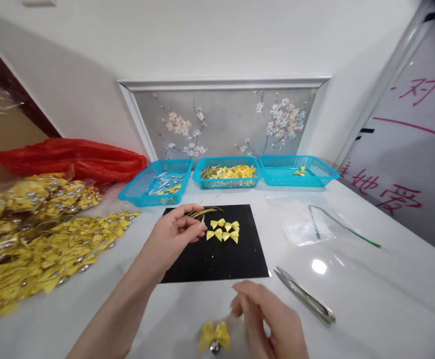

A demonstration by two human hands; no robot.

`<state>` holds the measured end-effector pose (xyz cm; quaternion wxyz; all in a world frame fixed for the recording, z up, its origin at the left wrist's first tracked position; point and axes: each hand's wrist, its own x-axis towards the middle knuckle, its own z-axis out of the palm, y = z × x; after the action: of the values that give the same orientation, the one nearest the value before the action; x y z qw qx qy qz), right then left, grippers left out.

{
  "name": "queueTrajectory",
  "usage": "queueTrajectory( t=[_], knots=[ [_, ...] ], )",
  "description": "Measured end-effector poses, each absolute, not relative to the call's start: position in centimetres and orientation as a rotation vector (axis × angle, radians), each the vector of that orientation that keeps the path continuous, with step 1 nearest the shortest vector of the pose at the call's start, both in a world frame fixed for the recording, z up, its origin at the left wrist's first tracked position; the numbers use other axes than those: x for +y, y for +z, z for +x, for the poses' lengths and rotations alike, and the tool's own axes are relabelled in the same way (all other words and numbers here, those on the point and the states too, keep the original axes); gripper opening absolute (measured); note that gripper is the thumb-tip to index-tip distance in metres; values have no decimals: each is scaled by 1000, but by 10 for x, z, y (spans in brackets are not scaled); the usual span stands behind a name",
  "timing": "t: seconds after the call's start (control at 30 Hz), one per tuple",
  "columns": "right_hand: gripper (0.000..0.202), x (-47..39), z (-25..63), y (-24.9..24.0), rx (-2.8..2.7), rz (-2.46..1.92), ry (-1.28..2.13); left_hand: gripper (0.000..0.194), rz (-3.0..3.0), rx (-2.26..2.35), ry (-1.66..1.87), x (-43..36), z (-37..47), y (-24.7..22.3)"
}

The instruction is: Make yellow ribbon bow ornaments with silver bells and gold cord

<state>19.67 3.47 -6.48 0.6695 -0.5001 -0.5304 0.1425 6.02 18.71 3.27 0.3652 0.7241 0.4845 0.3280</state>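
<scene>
My left hand (180, 227) is over the black mat (240, 264), thumb and fingers pinched at the end of a thin olive-gold strand (203, 218). Other olive-gold strands (210, 210) lie just behind those fingertips. Several small yellow bows (231, 236) sit grouped on the mat, right of that hand. Closer to me, my right hand (268, 316) is closed with its fingers curled together; whatever may be between them is hidden. Left of it is a yellow bow (214, 335) with a silver bell (214, 347), slightly blurred.
Snips (305, 295) lie at the right, near a clear bag (307, 227) and a green strip (352, 229). Along the wall stand a left blue basket (148, 201), a middle one (228, 185) and a right one (296, 183). Yellow bows (53, 249) with bells and a red bag (71, 154) fill the left.
</scene>
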Motion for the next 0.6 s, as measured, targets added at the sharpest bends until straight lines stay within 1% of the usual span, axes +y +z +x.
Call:
queueTrajectory(
  t=[0.1,0.17,0.2,0.33,0.47,0.6],
  knots=[
    [27,38,209,-58,-1276,-1037,385,32,1692,1100,892,133,52,28],
    [29,35,216,-52,-1303,-1040,353,25,1340,1004,903,102,44,21],
    [30,32,219,-49,-1312,-1051,314,23,1218,989,855,89,39,18],
    [33,13,218,-38,-1373,-1064,222,30,951,980,777,51,31,14],
    [33,1,209,-31,-1415,-1040,166,36,767,962,868,28,25,20],
    [36,3,203,-32,-1471,-998,75,39,701,959,946,20,13,21]
  ],
)
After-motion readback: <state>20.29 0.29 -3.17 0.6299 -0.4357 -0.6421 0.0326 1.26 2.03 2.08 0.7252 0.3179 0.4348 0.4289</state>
